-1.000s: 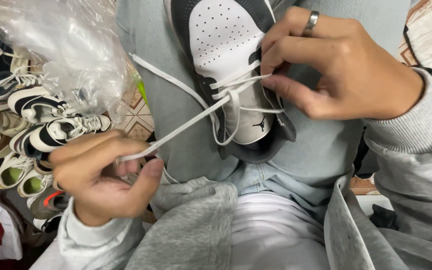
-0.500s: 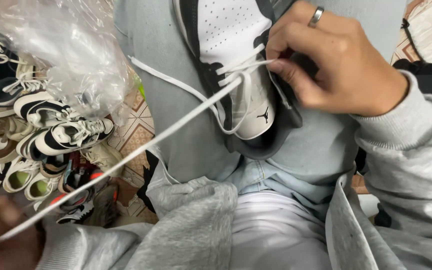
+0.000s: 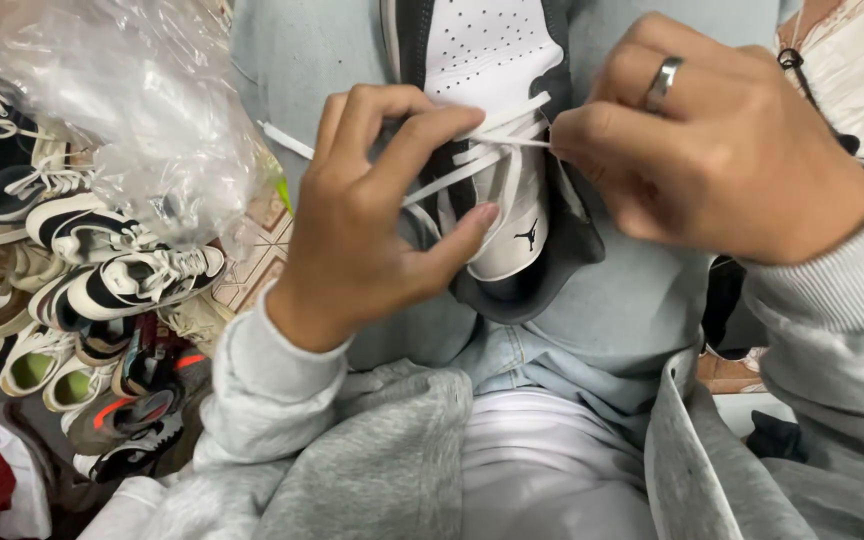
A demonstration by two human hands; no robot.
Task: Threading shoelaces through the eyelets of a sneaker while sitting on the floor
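Head camera, looking down: I brace a black and white shoe [image 3: 497, 150] on my lap so both hands can work its white lace [image 3: 482, 160], my right hand [image 3: 722, 160] pinching a strand at the eyelets, my left hand [image 3: 372, 210] curled closed around the tongue and laces. Half a second ago my left hand was far down at the lower left, pulling the lace out taut; it has since come back up to the shoe. More shoes [image 3: 102, 270] are piled to my left under a clear plastic bag [image 3: 122, 110].
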